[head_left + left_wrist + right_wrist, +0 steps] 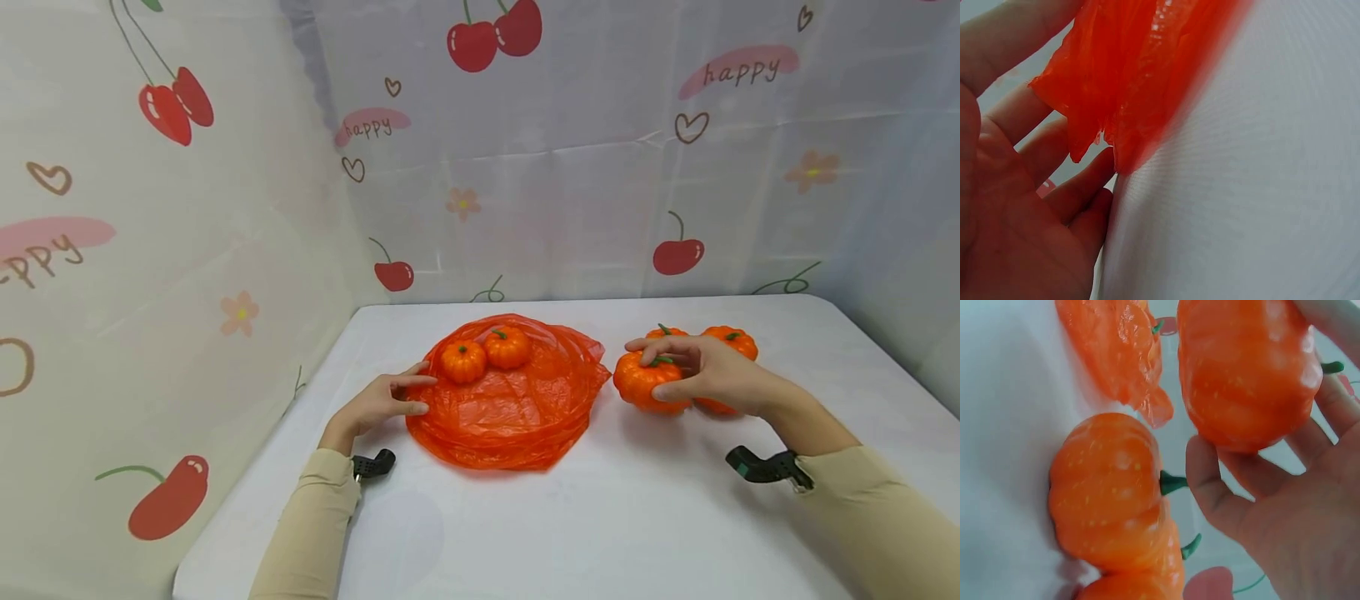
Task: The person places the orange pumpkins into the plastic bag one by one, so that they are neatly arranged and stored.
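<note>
My right hand [708, 371] grips a small orange toy pumpkin [643, 385] with a green stem, thumb on the near side and fingers over the far side. In the right wrist view this held pumpkin [1247, 369] is raised above the table. My left hand [378, 404] touches the left edge of a red plastic bag [491, 421], its fingers spread and relaxed. The left wrist view shows the bag's crinkled rim [1129, 81] against the fingers. Two toy pumpkins, one on the left [462, 362] and one on the right [507, 347], lie in the bag.
More toy pumpkins stand behind and beside my right hand, among them one at the back [738, 340] and one partly hidden under the hand [716, 407]. The white table [525, 533] meets a printed curtain [562, 225] at the back and left.
</note>
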`<state>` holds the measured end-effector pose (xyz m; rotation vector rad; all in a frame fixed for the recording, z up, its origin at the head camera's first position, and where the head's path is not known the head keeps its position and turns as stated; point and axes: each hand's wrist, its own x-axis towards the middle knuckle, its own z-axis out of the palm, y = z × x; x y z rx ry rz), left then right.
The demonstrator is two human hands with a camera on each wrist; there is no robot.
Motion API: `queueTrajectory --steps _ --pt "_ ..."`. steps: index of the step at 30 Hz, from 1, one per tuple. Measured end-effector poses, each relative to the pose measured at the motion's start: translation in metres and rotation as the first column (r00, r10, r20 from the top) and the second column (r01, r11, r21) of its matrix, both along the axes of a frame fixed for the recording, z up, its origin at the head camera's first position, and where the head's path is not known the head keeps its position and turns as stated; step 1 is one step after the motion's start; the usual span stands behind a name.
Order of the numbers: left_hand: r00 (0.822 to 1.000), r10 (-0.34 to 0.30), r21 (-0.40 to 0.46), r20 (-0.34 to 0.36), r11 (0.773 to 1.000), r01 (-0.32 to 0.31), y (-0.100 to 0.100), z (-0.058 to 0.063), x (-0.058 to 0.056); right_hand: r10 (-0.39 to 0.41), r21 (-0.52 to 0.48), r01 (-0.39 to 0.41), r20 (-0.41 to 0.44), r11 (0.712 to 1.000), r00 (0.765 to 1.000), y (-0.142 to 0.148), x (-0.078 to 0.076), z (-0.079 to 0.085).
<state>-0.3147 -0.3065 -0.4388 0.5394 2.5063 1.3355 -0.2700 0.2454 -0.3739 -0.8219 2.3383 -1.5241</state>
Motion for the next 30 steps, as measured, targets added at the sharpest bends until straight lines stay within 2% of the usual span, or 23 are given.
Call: queueTrajectory --steps 6,14,20,30 --pt "1.0 0.007 -0.004 -0.002 1.0 -0.007 -0.002 0.0 0.0 -0.08 0.04 0.08 0.006 0.996 0.997 -0.016 -0.006 0.006" --pt "1.0 -0.003 0.002 -0.008 1.0 0.003 -0.001 0.0 0.0 -0.126 0.022 0.124 0.06 0.992 0.99 -0.036 -0.013 0.009" --pt "1.0 -0.002 0.006 -0.022 1.0 0.002 -0.001 0.0 0.0 -0.168 0.057 0.165 0.045 0.985 0.985 -0.056 -0.023 0.014" --pt "1.0 -0.013 -0.002 -0.02 1.0 0.012 -0.001 0.0 0.0 -0.174 0.055 0.173 0.02 0.983 0.985 -0.091 -0.042 0.015"
